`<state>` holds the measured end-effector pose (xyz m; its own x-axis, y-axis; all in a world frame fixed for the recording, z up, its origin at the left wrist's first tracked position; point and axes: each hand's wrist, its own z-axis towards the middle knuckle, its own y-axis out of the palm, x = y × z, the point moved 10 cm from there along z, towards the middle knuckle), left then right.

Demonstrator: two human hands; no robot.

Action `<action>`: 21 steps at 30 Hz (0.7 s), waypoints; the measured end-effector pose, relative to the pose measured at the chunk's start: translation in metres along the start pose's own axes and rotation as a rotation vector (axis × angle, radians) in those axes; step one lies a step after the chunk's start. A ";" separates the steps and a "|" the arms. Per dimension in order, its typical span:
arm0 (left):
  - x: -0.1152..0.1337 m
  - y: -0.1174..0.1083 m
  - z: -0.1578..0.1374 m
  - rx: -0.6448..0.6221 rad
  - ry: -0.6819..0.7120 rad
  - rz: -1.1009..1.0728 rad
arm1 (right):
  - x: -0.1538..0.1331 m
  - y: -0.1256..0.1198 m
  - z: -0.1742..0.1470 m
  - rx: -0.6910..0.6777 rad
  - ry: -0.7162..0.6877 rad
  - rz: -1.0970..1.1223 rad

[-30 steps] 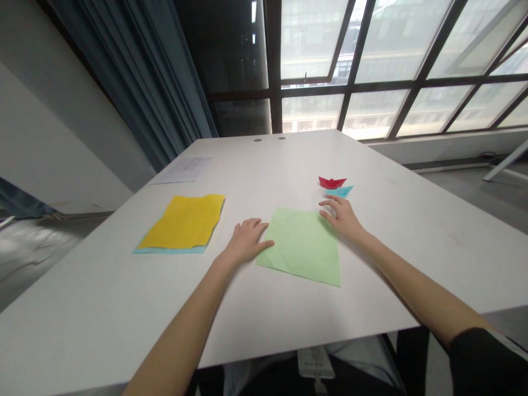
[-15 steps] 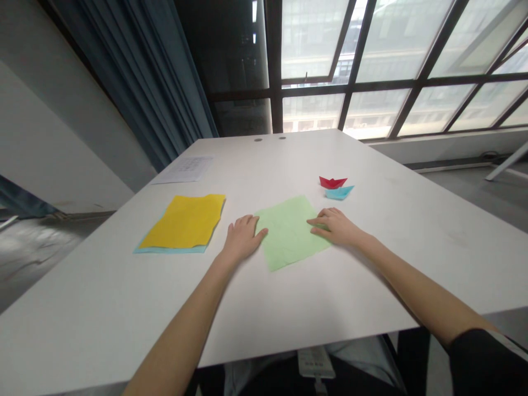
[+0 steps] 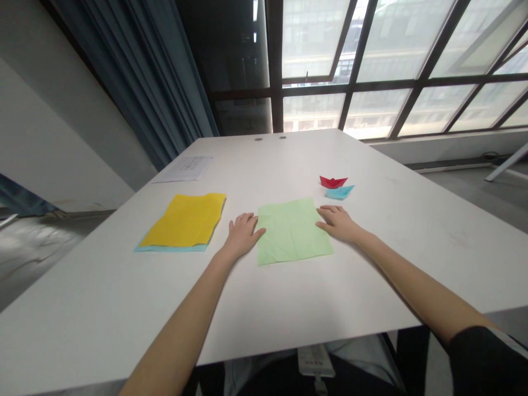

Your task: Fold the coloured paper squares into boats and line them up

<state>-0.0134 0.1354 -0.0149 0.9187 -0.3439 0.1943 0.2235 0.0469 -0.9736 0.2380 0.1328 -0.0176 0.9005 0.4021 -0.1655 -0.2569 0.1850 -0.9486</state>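
A square sheet of light green paper (image 3: 292, 231) lies flat on the white table in front of me, faint creases across it. My left hand (image 3: 242, 235) rests at its left edge, fingers spread and thumb touching the paper. At the right edge lies my right hand (image 3: 336, 222), fingers stretched out, with fingertips at the paper's border. Neither hand grips anything. Just beyond my right hand sit a red paper boat (image 3: 333, 182) and a light blue paper boat (image 3: 340, 192), side by side.
Left of my hands lies a stack of yellow paper (image 3: 185, 221) with light blue paper (image 3: 171, 248) under it. A printed sheet (image 3: 185, 168) lies at the table's far left edge. The white table (image 3: 289, 308) ends close to my body.
The green paper has turned, so its near edge now runs almost parallel to the table's front edge. My right hand has shifted slightly right, off the paper's surface to its edge.
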 end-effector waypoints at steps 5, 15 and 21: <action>-0.001 -0.007 0.003 0.094 0.035 -0.136 | 0.005 0.006 0.001 0.005 -0.003 0.039; -0.010 -0.011 0.006 0.137 -0.067 -0.373 | 0.018 0.005 0.003 0.042 0.158 0.521; -0.019 -0.011 0.008 0.180 -0.103 -0.500 | 0.023 0.007 0.003 0.060 0.195 0.722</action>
<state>-0.0307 0.1490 -0.0066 0.7114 -0.2718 0.6481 0.6853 0.0643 -0.7254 0.2562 0.1456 -0.0273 0.5453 0.2772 -0.7911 -0.8211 -0.0135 -0.5706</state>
